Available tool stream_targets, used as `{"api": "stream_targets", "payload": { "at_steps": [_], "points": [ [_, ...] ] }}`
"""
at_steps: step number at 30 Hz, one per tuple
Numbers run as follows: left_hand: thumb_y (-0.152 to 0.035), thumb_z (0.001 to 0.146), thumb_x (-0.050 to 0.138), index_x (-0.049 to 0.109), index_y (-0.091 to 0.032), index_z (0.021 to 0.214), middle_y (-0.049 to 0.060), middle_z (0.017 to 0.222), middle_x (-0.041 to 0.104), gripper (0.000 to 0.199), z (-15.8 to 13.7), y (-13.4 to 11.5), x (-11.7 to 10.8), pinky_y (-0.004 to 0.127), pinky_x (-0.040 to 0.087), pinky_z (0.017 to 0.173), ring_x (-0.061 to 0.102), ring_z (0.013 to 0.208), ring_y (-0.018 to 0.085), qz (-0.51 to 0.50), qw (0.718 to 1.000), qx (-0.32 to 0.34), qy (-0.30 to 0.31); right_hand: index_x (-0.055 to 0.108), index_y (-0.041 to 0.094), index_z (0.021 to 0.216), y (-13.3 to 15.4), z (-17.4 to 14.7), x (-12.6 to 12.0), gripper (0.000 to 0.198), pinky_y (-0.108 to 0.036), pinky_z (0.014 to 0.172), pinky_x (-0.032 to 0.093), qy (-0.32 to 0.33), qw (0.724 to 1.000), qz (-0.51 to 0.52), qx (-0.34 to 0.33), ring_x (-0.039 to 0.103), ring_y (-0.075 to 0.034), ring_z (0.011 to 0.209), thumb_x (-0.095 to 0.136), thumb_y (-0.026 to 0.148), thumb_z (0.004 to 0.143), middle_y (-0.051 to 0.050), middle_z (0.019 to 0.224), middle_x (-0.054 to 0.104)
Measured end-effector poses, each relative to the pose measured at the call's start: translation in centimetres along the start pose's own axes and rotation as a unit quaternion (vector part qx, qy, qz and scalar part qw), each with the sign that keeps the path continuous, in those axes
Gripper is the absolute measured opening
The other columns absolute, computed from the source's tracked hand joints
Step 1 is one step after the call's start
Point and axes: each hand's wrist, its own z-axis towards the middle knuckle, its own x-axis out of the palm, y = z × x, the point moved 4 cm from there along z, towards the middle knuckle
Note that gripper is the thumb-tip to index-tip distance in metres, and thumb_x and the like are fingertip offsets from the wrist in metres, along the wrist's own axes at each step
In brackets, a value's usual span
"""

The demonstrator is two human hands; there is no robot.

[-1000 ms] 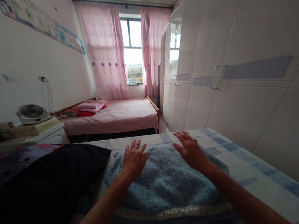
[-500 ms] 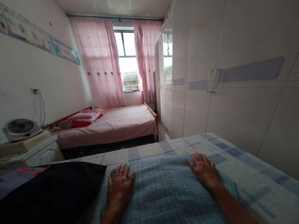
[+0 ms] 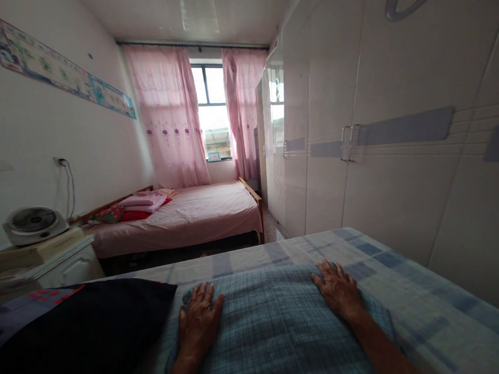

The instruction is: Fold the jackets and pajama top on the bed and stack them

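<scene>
A blue-green checked piece of cloth point(image 3: 276, 327), which looks like a garment or pillowcase, is spread on the near bed point(image 3: 410, 289) in front of me. On its far left corner rests my left hand point(image 3: 200, 317), palm down with fingers spread. My right hand point(image 3: 339, 290) lies flat near the far right corner, its fingers apart. Neither hand grasps anything. The cloth's near end runs out of the bottom of the view. Left of my left hand, a dark cloth point(image 3: 84, 335) covers part of the bed.
A pink-sheeted bed point(image 3: 208, 212) with folded pink bedding point(image 3: 142, 202) stands beyond, below the curtains point(image 3: 165, 113). White wardrobes point(image 3: 404, 199) line the right side. To the left, a small fan point(image 3: 34, 222) sits on a box point(image 3: 35, 247) atop a white cabinet point(image 3: 69, 271).
The camera has tilted up slightly, so the room sits lower in the picture. Both hands stay flat on the checked cloth in nearly the same places.
</scene>
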Motion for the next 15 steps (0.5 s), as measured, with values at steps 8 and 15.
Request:
{"api": "stream_targets", "payload": {
  "at_steps": [8, 15],
  "points": [
    [-0.038, 0.089, 0.031, 0.024, 0.002, 0.137, 0.026, 0.143, 0.029, 0.063, -0.3, 2.2, -3.0, 0.039, 0.029, 0.105, 0.027, 0.135, 0.029, -0.058, 0.995, -0.065, -0.049, 0.041, 0.018, 0.137, 2.2, -0.4, -3.2, 0.056, -0.052, 0.105, 0.019, 0.023, 0.999, 0.037, -0.003, 0.019, -0.032, 0.136, 0.026, 0.045, 0.09, -0.009, 0.148, 0.031],
    [-0.054, 0.079, 0.042, 0.063, -0.014, 0.087, 0.017, 0.082, 0.068, 0.047, -1.9, 5.5, -3.7, 0.039, 0.049, 0.074, 0.066, 0.084, 0.033, -0.098, 0.989, -0.088, 0.064, 0.028, 0.025, 0.142, 9.8, -2.9, -6.3, 0.058, -0.046, 0.109, 0.008, 0.0, 0.981, 0.138, -0.137, 0.008, -0.025, 0.14, 0.021, 0.051, 0.091, -0.002, 0.153, 0.018]
  ]
}}
